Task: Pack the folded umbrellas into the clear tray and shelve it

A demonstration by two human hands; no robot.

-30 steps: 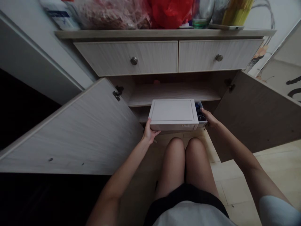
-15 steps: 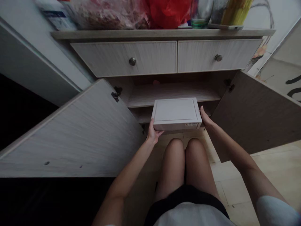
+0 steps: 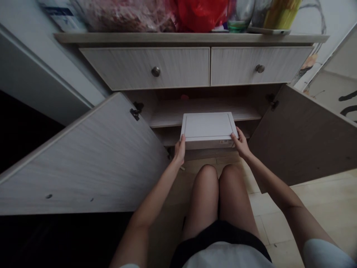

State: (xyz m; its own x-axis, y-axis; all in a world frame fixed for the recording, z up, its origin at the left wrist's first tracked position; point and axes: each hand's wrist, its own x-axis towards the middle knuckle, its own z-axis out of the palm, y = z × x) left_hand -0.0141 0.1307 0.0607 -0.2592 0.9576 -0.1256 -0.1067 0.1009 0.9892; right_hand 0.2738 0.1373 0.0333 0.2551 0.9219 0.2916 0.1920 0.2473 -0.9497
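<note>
So, left of the shelf (image 3: pixel 206 105) there's an open cabinet door (image 3: pixel 83 160), then my left hand (image 3: pixel 180 150) gripping the near left corner of a white box (image 3: pixel 208 125). Box is just in front of the shelf, pretty level. My right hand (image 3: pixel 241 143) clamps its right end, thumb on top. Right of the shelf: other open door (image 3: pixel 304 139).

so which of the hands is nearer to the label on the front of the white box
Right. The right hand grips the right end of the white box, just beside the label; the left hand grips the left end, farther away.
</note>
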